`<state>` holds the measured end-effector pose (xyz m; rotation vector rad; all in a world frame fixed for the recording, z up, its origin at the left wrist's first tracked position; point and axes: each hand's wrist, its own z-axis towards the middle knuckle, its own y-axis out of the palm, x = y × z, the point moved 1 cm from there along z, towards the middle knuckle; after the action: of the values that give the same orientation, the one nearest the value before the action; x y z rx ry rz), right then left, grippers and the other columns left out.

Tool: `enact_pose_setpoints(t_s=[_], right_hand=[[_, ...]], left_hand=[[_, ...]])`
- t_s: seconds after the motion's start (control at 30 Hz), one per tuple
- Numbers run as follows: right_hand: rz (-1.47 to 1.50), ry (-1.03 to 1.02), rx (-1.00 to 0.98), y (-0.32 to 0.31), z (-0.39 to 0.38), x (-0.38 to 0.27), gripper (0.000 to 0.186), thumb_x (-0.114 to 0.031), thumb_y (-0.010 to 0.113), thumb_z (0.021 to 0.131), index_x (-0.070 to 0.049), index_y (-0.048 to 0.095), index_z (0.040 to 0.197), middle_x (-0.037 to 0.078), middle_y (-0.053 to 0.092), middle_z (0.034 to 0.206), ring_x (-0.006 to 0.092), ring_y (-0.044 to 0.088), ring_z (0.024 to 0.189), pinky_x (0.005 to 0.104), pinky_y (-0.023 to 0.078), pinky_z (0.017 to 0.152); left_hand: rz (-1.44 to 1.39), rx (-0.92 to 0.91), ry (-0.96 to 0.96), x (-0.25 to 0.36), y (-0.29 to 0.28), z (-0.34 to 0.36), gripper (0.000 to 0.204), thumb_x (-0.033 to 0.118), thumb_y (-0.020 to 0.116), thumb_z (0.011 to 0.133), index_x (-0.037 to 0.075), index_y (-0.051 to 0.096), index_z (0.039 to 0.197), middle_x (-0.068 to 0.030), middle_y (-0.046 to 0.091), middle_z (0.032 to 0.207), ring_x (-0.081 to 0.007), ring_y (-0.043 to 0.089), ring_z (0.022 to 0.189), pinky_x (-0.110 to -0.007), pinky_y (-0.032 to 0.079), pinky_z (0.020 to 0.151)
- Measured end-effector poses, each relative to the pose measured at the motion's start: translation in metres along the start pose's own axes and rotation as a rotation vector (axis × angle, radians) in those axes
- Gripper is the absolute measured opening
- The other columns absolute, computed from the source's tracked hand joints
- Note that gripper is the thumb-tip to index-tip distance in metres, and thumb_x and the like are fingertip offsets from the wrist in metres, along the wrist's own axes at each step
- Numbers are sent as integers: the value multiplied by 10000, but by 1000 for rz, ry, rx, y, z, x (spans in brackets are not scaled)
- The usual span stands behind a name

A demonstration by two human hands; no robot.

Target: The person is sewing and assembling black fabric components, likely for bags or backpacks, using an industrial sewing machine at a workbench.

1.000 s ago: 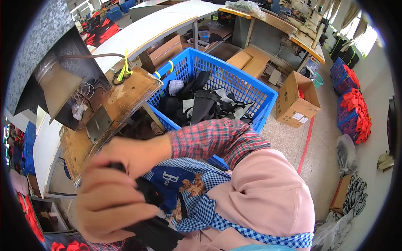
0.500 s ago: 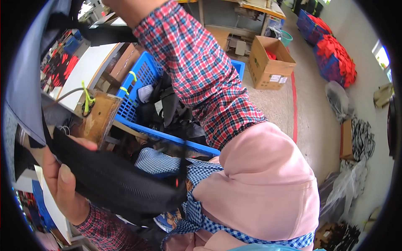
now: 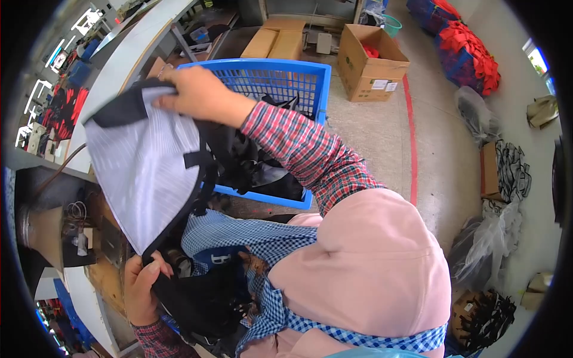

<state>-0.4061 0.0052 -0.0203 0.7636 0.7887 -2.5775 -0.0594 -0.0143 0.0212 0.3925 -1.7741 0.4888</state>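
My right hand [image 3: 200, 95] grips the upper corner of a black fabric piece with pale grey, striped lining [image 3: 143, 161], fingers wrapped over its dark edge. Lower down, my left hand [image 3: 143, 289] holds the bottom corner of that piece, thumb bent over it, so the lining is stretched between both hands. Black fabric [image 3: 200, 298] hangs beside my left hand over my blue gingham apron [image 3: 250, 235]. Just beyond, a blue plastic crate [image 3: 319, 101] contains black fabric items [image 3: 262, 167], partly hidden behind my right arm and the raised piece.
Wooden bench with metal fixture [image 3: 107, 274] at left; long white table [image 3: 107, 89] behind. Open cardboard box [image 3: 364, 65] and flat cartons [image 3: 271, 42] lie beyond the crate. Along the right wall stand bins of red fabric [image 3: 465, 56], plastic-wrapped bundles [image 3: 477, 113] and piles of straps [image 3: 483, 322].
My right hand has come down from high at the upper edge, raising into view the pale lining of the piece. My left hand has moved slightly down and rightward, still gripping fabric.
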Motion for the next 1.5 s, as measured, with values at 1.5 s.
enact_pose_setpoints(t_s=[1.5], right_hand=[[289,-770,-771,180,-19,-162,366,-366,536,981,-50,653,839,180,586,667,392,582,665,466,459,610]], left_hand=[[269,427,-182,-30,-140,-102,344,90,654,820,-4,603,1147,10,634,995,-64,575,901,-211,450,846]])
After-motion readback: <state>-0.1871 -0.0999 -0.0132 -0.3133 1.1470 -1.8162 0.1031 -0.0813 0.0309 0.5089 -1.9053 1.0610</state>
